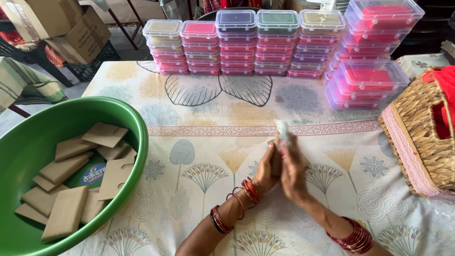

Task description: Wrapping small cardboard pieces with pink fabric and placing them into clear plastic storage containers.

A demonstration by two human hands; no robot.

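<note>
My left hand [266,169] and my right hand [293,174] are pressed together above the middle of the table. Between them they hold a small brown card piece [275,142], and a small pale, blurred thing [283,130] sticks up from my right fingertips. What that pale thing is cannot be told. Red bangles ring both wrists. A green plastic tub [137,128] at the left holds several flat brown cardboard pieces [66,214].
Stacks of clear lidded boxes [237,45] with coloured contents line the table's far edge, and more stand at the back right [367,80]. A wicker basket [419,128] with red cloth sits at the right. Cardboard cartons [71,28] stand beyond the table's left corner.
</note>
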